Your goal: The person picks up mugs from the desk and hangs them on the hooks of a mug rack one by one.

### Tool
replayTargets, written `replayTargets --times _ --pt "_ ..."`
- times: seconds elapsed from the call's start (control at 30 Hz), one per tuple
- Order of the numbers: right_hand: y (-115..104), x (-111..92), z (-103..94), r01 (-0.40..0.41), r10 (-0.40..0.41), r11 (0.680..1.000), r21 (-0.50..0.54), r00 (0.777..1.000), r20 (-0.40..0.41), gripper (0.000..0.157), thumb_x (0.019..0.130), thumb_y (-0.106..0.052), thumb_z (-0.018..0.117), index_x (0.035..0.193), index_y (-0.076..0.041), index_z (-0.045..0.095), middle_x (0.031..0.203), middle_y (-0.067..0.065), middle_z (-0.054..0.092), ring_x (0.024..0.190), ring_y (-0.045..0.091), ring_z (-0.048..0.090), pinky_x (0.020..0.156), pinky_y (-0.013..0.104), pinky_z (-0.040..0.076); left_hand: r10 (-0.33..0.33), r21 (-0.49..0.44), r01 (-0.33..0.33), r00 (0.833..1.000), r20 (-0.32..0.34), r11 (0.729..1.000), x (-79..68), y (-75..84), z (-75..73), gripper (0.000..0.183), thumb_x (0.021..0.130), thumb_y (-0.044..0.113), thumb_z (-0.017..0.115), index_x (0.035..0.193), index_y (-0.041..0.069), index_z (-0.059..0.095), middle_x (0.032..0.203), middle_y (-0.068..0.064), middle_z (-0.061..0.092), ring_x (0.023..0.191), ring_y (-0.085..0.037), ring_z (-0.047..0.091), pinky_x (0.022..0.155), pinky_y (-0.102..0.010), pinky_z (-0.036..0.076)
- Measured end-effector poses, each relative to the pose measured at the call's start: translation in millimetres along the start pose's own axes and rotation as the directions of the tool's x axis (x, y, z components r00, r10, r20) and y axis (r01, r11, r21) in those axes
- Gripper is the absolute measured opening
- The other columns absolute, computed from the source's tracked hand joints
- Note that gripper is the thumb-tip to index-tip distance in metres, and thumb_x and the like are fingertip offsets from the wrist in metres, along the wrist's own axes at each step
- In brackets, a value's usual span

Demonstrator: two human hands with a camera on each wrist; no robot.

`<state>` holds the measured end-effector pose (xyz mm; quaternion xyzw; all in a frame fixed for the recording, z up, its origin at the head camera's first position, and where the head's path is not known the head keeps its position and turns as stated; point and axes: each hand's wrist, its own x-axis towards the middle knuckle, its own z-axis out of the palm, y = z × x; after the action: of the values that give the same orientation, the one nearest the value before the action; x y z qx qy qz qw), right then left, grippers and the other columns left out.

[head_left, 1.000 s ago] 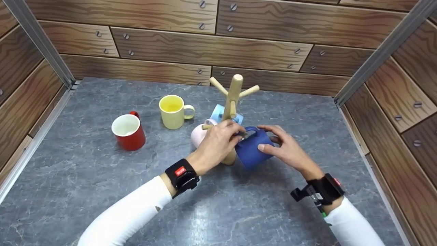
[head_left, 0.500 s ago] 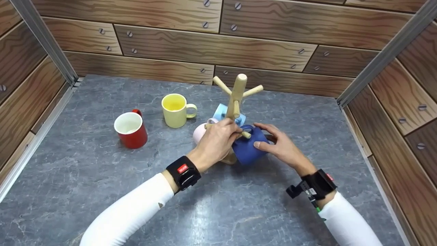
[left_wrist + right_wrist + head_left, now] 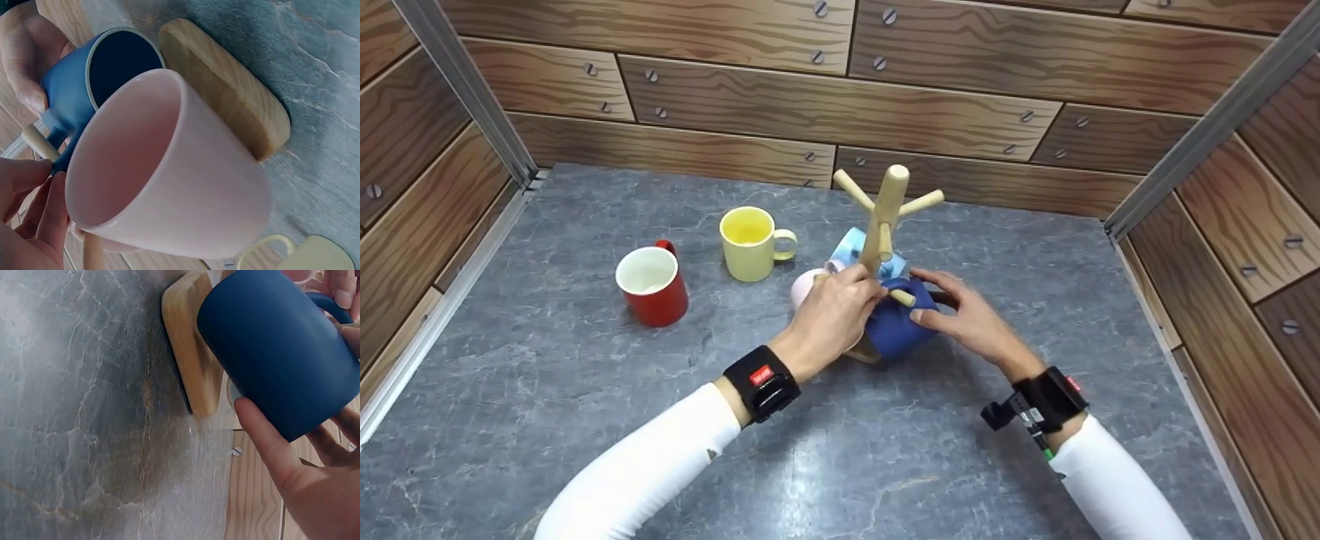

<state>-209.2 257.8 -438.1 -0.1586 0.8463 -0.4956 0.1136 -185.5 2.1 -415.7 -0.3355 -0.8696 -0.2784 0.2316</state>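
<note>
So on my feed the mug rack [image 3: 890, 199] is standing on a grey marbled table [image 3: 810, 472], with wood-plank walls [image 3: 735, 105] rising around it. A red mug [image 3: 658, 298] and a yellow mug [image 3: 750, 259] are sitting upright left of the rack, a pink mug [image 3: 197, 174] is tilting at its left side, and a light blue mug [image 3: 850, 244] is showing behind it. The left hand [image 3: 836, 315] is pinching the blue mug [image 3: 894, 330] by its handle, right beside a lower peg [image 3: 903, 298]; I'm not managing to tell if it's hooked. The right hand [image 3: 969, 321] is grasping the mug's base end, thumb and fingers spread, holding it tilted just right of the rack. Both forearms are slanting in from the rack's near side.
</note>
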Motion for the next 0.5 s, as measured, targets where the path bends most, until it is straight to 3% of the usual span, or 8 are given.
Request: replayTargets --times 0.27,0.5 --pt "0.7 1.2 5.1 0.003 -0.003 1.000 0.020 1.000 0.000 0.068 0.095 -0.028 0.074 0.156 -0.017 0.047 0.159 0.014 0.042 0.139 0.044 0.047 0.107 0.056 0.046 0.034 -0.001 -0.034 0.999 -0.027 0.999 -1.4 -1.3 0.9 0.009 0.095 0.007 0.074 0.101 0.005 0.080 0.094 -0.008 0.068 0.084 -0.025 0.072 0.074 -0.042 0.059" --pt "0.4 1.6 7.5 -0.040 0.039 0.998 0.045 0.999 0.037 0.075 0.097 -0.033 0.072 0.162 -0.020 0.036 0.161 0.016 0.036 0.143 0.042 0.041 0.108 0.057 0.045 0.054 0.019 -0.053 0.997 -0.052 0.998 -3.7 -2.8 1.7 0.010 0.092 0.008 0.078 0.101 0.007 0.081 0.095 -0.007 0.068 0.085 -0.023 0.072 0.074 -0.044 0.057"
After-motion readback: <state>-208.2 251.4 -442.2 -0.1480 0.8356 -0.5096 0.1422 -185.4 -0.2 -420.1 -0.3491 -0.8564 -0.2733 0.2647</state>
